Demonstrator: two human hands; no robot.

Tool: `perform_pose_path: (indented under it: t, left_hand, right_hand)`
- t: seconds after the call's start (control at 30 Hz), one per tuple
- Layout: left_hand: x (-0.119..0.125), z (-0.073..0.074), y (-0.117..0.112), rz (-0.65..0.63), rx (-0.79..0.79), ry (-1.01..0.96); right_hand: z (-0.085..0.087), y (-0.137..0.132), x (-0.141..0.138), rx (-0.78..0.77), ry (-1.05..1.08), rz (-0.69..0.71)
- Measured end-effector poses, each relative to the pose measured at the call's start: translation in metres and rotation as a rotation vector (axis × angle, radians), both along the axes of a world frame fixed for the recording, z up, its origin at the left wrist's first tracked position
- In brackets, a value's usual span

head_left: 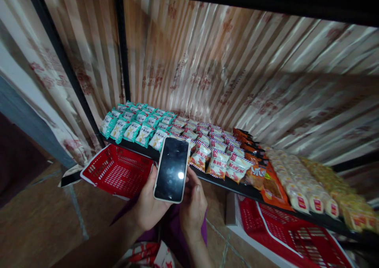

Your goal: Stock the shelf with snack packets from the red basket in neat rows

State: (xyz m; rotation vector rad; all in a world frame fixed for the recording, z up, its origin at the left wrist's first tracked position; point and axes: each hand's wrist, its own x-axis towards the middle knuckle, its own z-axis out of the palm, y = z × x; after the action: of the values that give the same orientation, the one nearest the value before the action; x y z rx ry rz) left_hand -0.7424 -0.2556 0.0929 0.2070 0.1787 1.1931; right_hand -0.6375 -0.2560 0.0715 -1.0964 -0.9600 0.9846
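A smartphone (172, 170) with a pale rim and a dark, reflective screen faces up in the middle of the view. My left hand (152, 202) is wrapped around its lower left side, the thumb along the edge. At the lower right edge, my right hand (194, 202) is closed against the phone, its fingers curled partly behind it. Just beyond the phone lie teal snack packets (145, 133) and white-and-red snack packets (218, 162) on a black shelf (210, 180). The phone hides part of both rows.
Orange snack bags (274, 185), white-wrapped rolls (299, 201) and yellowish packets (353, 208) continue along the shelf to the right. Below stand a red basket (118, 173) on the left and another red basket (296, 232) on the right. A patterned curtain (183, 54) hangs behind black shelf posts (122, 46).
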Motion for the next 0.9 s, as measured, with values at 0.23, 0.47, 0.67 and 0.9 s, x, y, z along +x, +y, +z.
perform_pose_path:
  t: [0.23,0.47,0.67,0.9]
  left_hand:
    - [0.006,0.003,-0.002,-0.011,-0.016,0.016]
    - [0.004,0.001,0.0,-0.022,-0.024,0.018]
    - [0.0,-0.004,0.001,-0.102,0.051,0.037]
    - [-0.001,0.001,0.0,-0.098,0.145,0.05]
  right_hand:
    - [0.007,0.0,0.003,0.032,-0.115,-0.091]
    - [0.003,0.001,0.004,-0.014,-0.052,-0.06]
    - [0.005,0.002,0.003,-0.027,0.128,-0.003]
    - [0.011,0.002,0.006,-0.069,0.003,-0.106]
